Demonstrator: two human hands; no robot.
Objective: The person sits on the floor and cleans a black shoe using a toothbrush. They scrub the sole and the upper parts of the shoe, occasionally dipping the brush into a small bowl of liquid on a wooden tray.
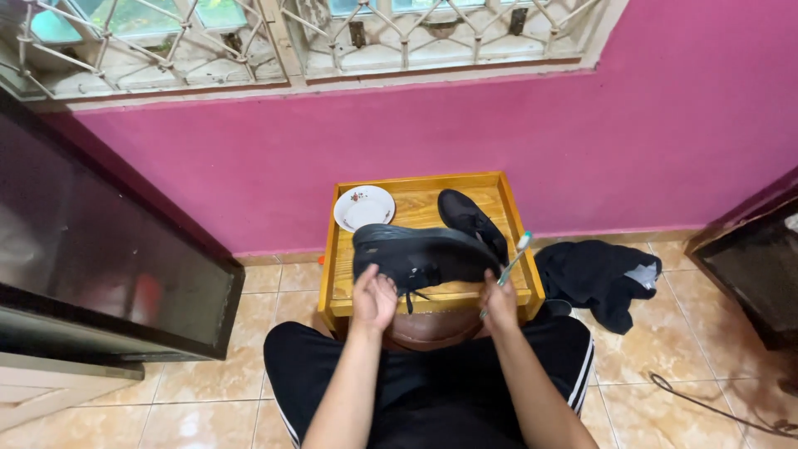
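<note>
A black shoe (420,254) is held sole-side up between both hands above a small wooden table (514,218). My left hand (374,298) grips its heel end from below. My right hand (499,301) supports the toe end and also holds a toothbrush (511,259) with a white and green head pointing up to the right. A second black shoe (470,218) lies on the table behind it. A white plate (363,206) with a small flower print sits at the table's far left corner.
A pink wall (465,133) with a barred window stands behind the table. A dark cloth (603,278) lies on the tiled floor at the right, with a cable (706,407) nearby. A dark glass cabinet (91,258) is at the left. My legs in black trousers are below.
</note>
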